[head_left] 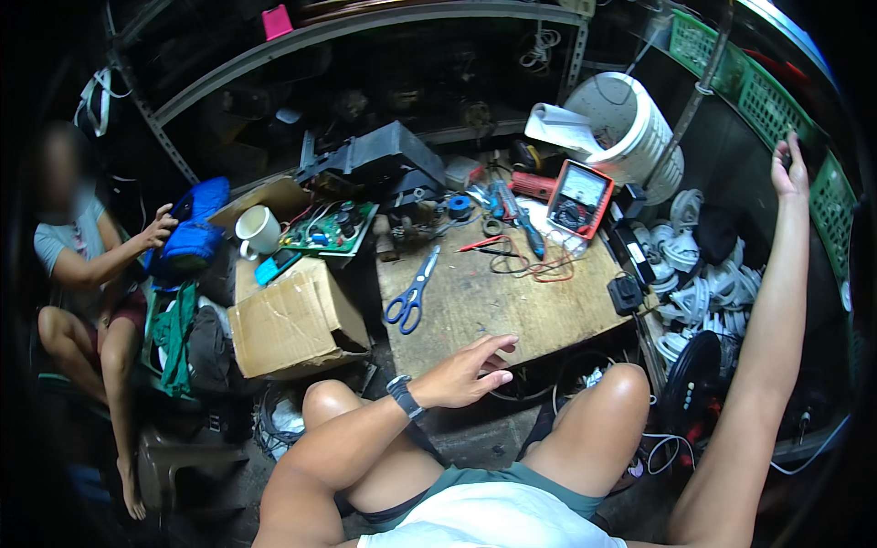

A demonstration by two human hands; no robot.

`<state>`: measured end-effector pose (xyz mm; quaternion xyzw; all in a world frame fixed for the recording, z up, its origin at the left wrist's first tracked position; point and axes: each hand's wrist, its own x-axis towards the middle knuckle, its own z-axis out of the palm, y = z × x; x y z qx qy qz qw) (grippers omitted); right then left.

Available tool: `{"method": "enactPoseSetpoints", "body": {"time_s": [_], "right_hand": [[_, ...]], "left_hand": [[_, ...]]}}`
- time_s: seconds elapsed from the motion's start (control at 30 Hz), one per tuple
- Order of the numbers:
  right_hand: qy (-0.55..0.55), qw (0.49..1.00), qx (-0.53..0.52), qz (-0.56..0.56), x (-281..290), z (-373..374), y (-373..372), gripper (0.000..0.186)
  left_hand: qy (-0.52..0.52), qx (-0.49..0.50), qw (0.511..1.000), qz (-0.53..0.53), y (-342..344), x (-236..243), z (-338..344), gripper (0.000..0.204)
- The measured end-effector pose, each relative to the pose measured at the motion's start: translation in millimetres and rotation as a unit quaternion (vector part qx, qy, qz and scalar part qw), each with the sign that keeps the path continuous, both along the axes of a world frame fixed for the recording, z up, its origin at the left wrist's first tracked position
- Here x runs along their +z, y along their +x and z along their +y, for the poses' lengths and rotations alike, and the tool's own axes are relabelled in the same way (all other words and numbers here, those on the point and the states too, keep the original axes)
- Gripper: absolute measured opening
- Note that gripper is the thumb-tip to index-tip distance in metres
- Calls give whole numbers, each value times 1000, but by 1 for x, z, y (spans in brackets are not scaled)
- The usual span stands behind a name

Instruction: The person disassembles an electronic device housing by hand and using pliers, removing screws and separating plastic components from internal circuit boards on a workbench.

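Observation:
My left hand [477, 370] hovers over the front edge of the wooden board [493, 320], empty, its fingers apart and slightly bent. Blue-handled scissors [408, 292] lie on the board to its upper left. My right hand [789, 169] reaches up at the far right, beside a green plastic basket [767, 100], with its fingers closed around something small and dark that I cannot make out. On the board are an analog multimeter [583, 196] in a red case, red and black probes [525, 260], a screwdriver [525, 228], a blue spool [459, 205] and a black adapter [624, 292].
Another person [82, 256] sits at left, hand on a blue bag [196, 215]. A cardboard box [283, 333], white mug [260, 228] and green circuit board [329, 233] crowd the left. A white bucket [630, 160], piled white fittings [694, 283] and metal shelving [301, 36] surround the board.

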<state>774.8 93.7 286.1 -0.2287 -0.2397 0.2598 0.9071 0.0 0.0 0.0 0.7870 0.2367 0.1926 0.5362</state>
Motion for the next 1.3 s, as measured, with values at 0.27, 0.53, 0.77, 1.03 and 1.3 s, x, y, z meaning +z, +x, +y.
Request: {"method": "enactPoseSetpoints", "body": {"time_s": [0.27,0.53,0.77,1.03,1.3], "right_hand": [[-86,989,-74,98,-14,17,37,37],[-150,985,-82,-26,-63,8,16,33],[-225,953,2,-202,-186,-22,-293,32],[-236,494,274,-791,-287,-45,-615,44],[-230,745,37,-625,-281,126,-652,81]], "left_hand": [[0,21,1000,13,-14,-4,2,62],[7,55,998,33,-31,-5,6,59],[88,321,942,-31,-111,30,79,31],[184,623,760,31,-234,-4,231,35],[277,610,716,199,-227,-33,247,61]]}}
